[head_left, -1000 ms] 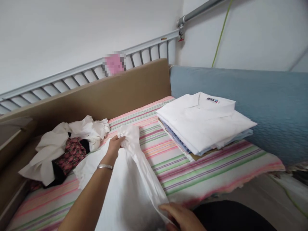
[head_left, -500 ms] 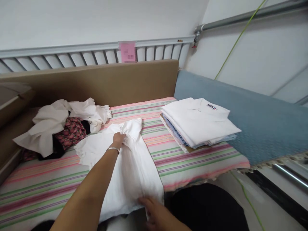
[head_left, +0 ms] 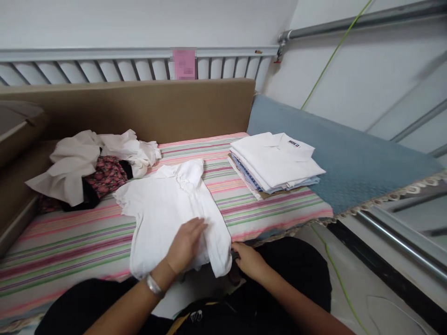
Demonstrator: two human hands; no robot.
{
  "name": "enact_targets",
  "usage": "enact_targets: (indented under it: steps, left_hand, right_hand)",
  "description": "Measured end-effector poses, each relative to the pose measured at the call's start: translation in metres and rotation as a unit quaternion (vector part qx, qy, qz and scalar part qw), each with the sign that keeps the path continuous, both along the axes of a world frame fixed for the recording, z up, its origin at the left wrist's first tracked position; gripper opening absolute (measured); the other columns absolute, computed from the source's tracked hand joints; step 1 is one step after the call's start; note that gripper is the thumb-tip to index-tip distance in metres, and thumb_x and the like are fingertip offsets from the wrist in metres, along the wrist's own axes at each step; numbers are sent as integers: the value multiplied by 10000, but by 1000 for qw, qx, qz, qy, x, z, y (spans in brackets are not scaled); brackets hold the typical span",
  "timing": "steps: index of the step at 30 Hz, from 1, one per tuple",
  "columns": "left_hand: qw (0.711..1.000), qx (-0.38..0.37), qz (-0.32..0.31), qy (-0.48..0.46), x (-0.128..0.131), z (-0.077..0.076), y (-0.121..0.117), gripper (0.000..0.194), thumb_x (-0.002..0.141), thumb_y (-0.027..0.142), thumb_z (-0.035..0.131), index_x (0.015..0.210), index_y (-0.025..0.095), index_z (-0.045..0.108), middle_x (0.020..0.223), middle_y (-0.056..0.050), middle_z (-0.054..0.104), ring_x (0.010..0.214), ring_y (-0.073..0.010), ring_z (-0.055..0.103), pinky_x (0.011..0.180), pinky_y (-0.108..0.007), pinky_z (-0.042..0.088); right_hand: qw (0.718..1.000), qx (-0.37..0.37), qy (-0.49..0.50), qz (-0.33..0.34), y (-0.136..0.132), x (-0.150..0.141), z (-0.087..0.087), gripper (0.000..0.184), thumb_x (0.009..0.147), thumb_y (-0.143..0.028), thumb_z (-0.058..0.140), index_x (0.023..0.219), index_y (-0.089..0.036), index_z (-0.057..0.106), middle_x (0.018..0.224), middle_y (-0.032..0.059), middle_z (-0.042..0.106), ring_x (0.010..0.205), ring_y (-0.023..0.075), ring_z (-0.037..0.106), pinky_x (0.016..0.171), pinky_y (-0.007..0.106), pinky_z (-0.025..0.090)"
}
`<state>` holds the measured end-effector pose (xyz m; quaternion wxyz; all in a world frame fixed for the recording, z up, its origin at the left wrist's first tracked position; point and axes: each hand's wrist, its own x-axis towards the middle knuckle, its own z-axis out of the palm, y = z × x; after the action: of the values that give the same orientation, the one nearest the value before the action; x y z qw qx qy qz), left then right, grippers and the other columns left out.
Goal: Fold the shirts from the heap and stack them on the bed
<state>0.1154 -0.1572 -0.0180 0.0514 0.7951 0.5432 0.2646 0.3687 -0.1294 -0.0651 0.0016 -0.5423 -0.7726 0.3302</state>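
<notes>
A white short garment [head_left: 157, 218] with gathered trim near its neck lies spread on the striped mat, its right side folded inward into a long strip. My left hand [head_left: 186, 244] rests over the lower part of it, fingers stretched out, palm down. At the garment's lower right edge, by my knee, my right hand [head_left: 249, 260] has its fingers curled in. What those fingers hold, if anything, is hidden. To the right sits a stack of folded clothes [head_left: 275, 163], a white shirt with dark lettering on top.
Crumpled white cloth [head_left: 75, 158] and a floral piece [head_left: 106, 177] lie at the left beside a cardboard box [head_left: 21, 130]. Behind the striped mat [head_left: 87, 237] stands a brown board [head_left: 157, 111], with a radiator [head_left: 104, 70] beyond. A blue cover [head_left: 314, 135] borders the right.
My left hand has let go of the gathered upper part and come down toward the hem. My right hand has moved right and up, to the garment's lower right edge.
</notes>
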Motion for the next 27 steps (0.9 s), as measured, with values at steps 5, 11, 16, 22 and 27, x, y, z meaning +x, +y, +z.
enact_targets:
  steps: [5,11,16,22,27]
  left_hand:
    - [990,-28,24,133,42,-23,2,525,881,397,416,1362,196,359,1451,-107,345,1347,-291,265,1042,-523,320]
    - [980,-12,37,196,46,-35,10,611,854,406,461,1394,174,297,1487,-137,238,1374,-301,182,1065,-546,255]
    - [987,-19,25,157,34,-26,-2,589,860,428,449,1387,203,311,1468,-116,299,1356,-276,249,1053,-512,306]
    - [967,28,222,124,-25,-27,-38,539,895,325,391,1407,219,262,1490,-100,252,1376,-269,191,1051,-515,302]
    - [946,26,271,177,-58,-55,-64,555,872,363,431,1395,229,304,1471,-102,291,1352,-305,247,1035,-539,317]
  right_hand:
    - [991,29,-127,34,-18,-27,-7,332,798,-254,407,1028,-190,638,1033,124,653,920,259,630,726,328,459]
    - [985,4,-162,56,-55,-22,-14,311,812,-242,415,860,-198,720,893,140,703,836,275,664,647,326,470]
    - [990,21,-121,72,-64,-21,17,244,787,-226,473,752,-219,714,791,77,708,768,229,666,634,294,477]
    - [937,326,81,94,-13,-50,48,455,914,-383,359,1301,-175,475,1342,108,481,1255,217,411,1050,406,307]
    - [902,399,30,165,20,-79,1,554,901,-437,393,1380,-161,357,1457,102,308,1364,233,214,1099,478,187]
